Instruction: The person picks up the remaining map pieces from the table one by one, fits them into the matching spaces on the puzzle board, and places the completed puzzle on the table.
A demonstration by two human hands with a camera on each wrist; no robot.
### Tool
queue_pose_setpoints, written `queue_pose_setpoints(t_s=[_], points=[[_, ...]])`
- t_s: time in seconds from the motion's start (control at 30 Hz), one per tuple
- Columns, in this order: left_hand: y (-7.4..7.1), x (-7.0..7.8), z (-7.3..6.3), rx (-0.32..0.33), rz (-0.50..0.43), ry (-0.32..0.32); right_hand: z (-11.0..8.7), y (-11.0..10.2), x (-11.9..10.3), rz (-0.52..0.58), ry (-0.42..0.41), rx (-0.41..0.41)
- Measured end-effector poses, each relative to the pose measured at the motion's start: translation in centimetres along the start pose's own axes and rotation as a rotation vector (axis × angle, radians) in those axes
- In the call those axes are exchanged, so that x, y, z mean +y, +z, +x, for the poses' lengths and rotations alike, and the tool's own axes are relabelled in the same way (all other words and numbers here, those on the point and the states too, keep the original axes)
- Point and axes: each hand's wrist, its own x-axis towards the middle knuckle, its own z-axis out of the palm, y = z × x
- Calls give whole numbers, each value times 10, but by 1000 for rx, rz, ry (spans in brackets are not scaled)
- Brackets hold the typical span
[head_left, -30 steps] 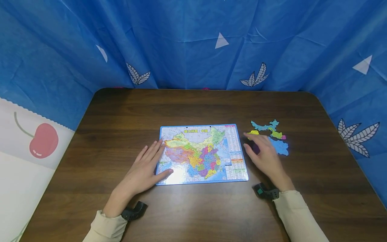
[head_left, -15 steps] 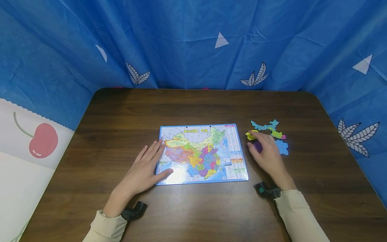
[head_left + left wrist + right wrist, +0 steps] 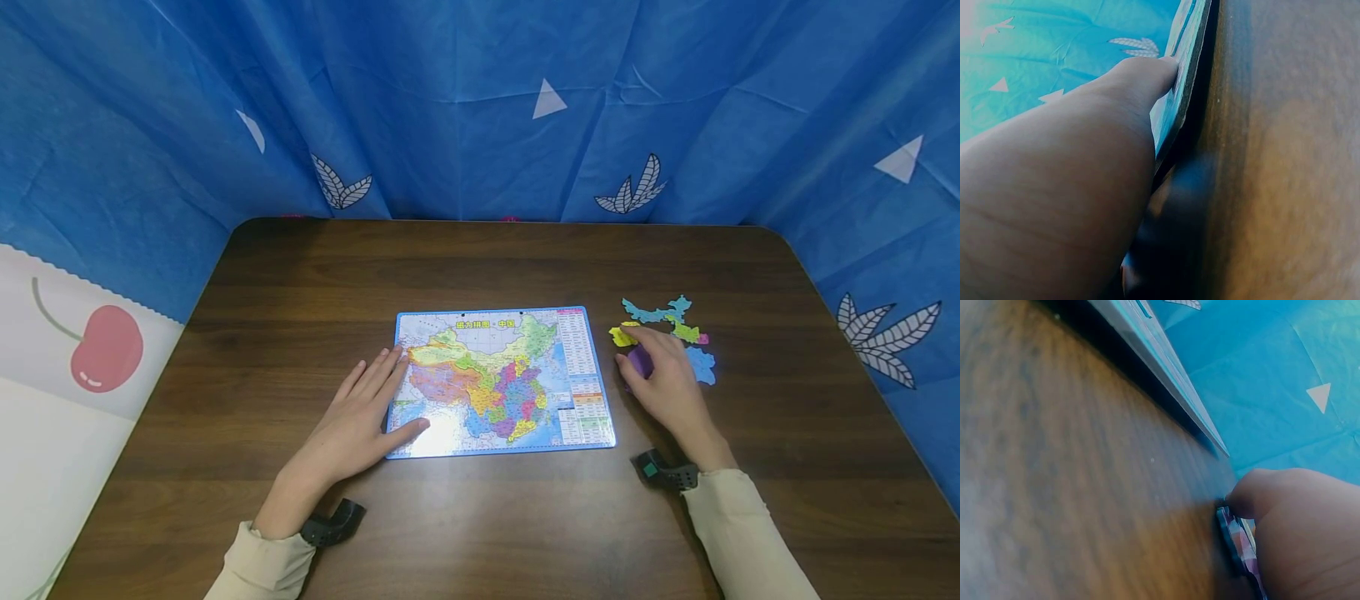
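Observation:
In the head view, a magnetic map puzzle board (image 3: 491, 333) lies flat on the table, covered with coloured pieces. My left hand (image 3: 360, 412) rests on its left edge, fingers straight and thumb spread across the lower left corner. To the right of the board, my right hand (image 3: 663, 379) has its thumb and fingers bent about a purple puzzle piece (image 3: 641, 362) low over the table, partly hidden by the hand. The right wrist view shows the thumb at the edge of that piece (image 3: 1241, 547). A yellow puzzle piece (image 3: 621, 337) lies by the right fingertips.
Beyond and beside the right hand lie a teal puzzle piece (image 3: 652, 314), a green one (image 3: 686, 332), a small pink one (image 3: 703, 339) and a blue one (image 3: 702, 365). A blue curtain (image 3: 480, 125) hangs behind the wooden table (image 3: 480, 267).
My right hand has shifted slightly right, away from the board, with the purple piece under it; more of the purple and yellow pieces shows. The left hand stays still.

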Motion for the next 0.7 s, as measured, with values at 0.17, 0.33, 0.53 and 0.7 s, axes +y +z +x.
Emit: queue_pose_setpoints(t_s=[0.17,0.33,0.53,0.7], points=[[0,0,0,-2,-2,-1,0,0,2,7,1,10],[0,0,0,-4,-7,-3,0,-1,4,1,15,12],[0,0,0,-3,-5,-2,1,-3,4,-3,47,-15],[0,0,0,-5,-6,-3,1,-4,3,-7,60,-30]])
